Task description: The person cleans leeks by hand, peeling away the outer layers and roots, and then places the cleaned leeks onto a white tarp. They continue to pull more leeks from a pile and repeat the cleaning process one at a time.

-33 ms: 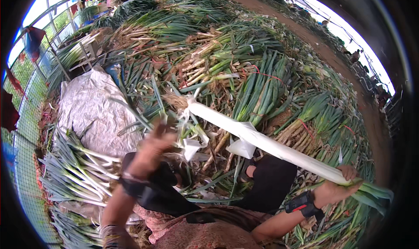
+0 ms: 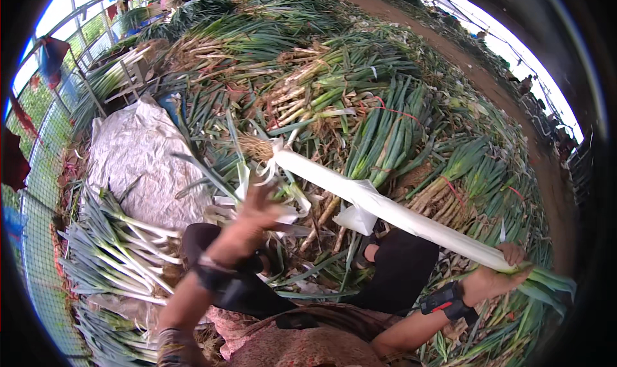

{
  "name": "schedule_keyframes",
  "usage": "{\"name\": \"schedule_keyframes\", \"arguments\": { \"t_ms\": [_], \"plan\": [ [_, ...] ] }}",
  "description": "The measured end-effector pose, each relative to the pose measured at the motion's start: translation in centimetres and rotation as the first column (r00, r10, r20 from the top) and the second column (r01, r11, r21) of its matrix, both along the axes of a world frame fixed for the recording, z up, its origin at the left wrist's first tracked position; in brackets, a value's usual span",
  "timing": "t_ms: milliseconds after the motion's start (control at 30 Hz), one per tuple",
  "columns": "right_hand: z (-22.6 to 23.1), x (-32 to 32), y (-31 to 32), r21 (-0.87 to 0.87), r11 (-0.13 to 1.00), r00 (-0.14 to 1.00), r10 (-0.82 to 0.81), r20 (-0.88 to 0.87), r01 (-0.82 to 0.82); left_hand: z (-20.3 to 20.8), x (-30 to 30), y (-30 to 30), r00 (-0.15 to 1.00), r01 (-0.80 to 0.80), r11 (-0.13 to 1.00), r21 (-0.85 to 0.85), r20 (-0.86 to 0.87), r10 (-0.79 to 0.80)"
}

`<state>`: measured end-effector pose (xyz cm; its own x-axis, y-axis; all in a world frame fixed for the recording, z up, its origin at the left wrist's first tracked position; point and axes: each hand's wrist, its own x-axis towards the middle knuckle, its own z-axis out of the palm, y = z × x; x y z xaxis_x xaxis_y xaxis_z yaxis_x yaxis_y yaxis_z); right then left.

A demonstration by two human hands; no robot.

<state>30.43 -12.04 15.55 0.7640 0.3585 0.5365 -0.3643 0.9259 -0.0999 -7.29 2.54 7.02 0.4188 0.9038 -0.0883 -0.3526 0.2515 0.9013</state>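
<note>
A long green onion [image 2: 385, 206] lies slantwise across the space above my knees. Its white shaft is smooth, with a loose flap of pale skin [image 2: 357, 219] hanging midway, and a tuft of brown roots [image 2: 256, 147] marks the far left end. My right hand [image 2: 504, 264] grips it near the green leaves. My left hand [image 2: 254, 216], smeared by motion, is apart from the shaft below the root end, its fingers seemingly spread with nothing visible in them. A strip of peeled leaf [image 2: 209, 177] is beyond that hand.
Peeled white-stemmed onions [image 2: 128, 251] lie in a pile on the left, beside a crumpled pale sheet [image 2: 144, 164]. Unpeeled bundles [image 2: 385, 129] with red ties cover the ground ahead and right. Mesh netting [image 2: 42, 219] lines the left side; a dirt path [image 2: 443, 45] runs far right.
My left hand has swung a little to the right, toward the shaft. A pale strip of leaf now shows past its fingers. My right hand and the onion have hardly moved.
</note>
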Motion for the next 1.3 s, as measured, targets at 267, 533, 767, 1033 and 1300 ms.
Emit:
{"name": "schedule_keyframes", "arguments": {
  "t_ms": [267,533,767,1033,1300],
  "plan": [
    [-0.4,0.2,-1.6,-0.004,0.988,0.986,0.152,-0.072,-0.152,3.1,12.5,-3.5,0.922,0.387,0.918,0.082,-0.019,-0.387],
    [0.9,-0.6,-3.8,-0.04,0.995,0.995,-0.094,0.042,0.096,-8.5,5.0,3.5,0.664,0.377,0.822,0.427,-0.743,0.082],
    [1.4,-1.8,-5.1,-0.128,0.974,0.98,-0.176,0.097,0.187,-8.7,4.2,7.8,0.175,0.522,0.739,0.425,-0.902,0.395],
    [3.8,2.7,-14.0,0.07,0.928,0.882,-0.37,0.292,0.366,-9.3,-11.7,13.8,-0.156,0.296,0.926,0.236,-0.944,0.29],
    [0.9,2.2,-6.4,0.021,0.978,0.976,-0.208,-0.071,0.21,3.8,6.4,2.7,0.805,0.301,0.896,0.327,-0.59,-0.055]
  ]
}}
